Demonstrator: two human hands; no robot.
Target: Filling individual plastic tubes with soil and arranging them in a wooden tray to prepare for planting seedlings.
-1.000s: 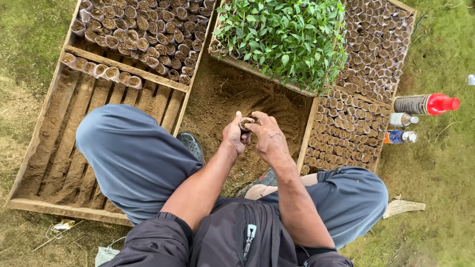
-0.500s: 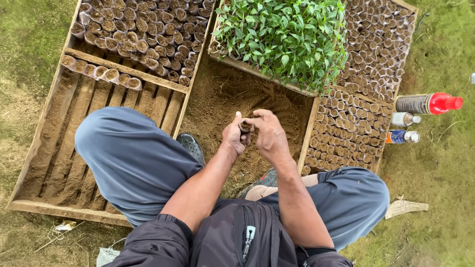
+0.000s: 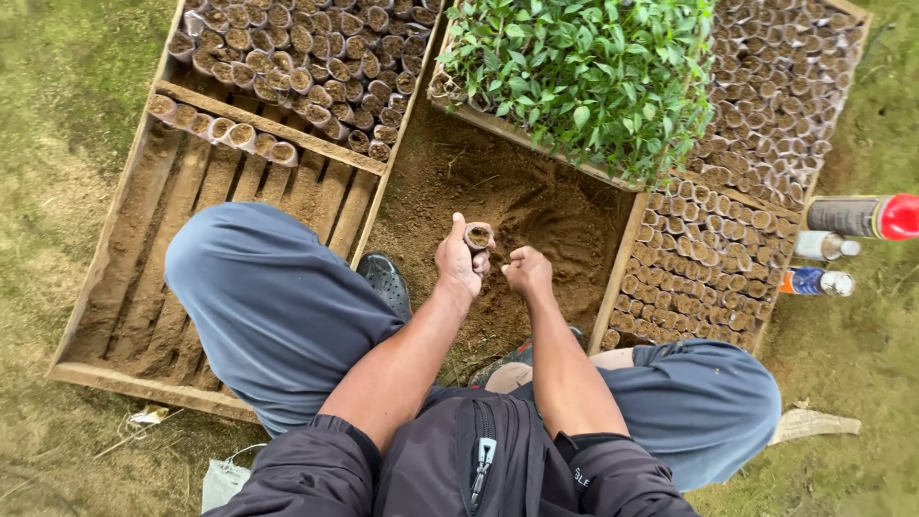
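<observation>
— What are the hands doing?

— The left hand [image 3: 459, 263] is gripping a small soil-filled pot [image 3: 478, 236], upright. The right hand [image 3: 526, 273] is hovering just beside it in a loose fist, above the loose soil pile [image 3: 536, 215].

— What is lying around them?

— A wooden tray [image 3: 278, 129] of filled pots is sitting to the left, green seedlings [image 3: 584, 72] are growing ahead, and three bottles [image 3: 828, 249] are lying on the grass at right.

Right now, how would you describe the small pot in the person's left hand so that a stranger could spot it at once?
Start at the patch of loose brown soil between the wooden trays. Above its near edge, the left hand holds one small soil-filled pot in its grip, with the right hand beside it. Unlike the many similar pots packed in rows in the trays, it is the only one held up in a hand.
</observation>
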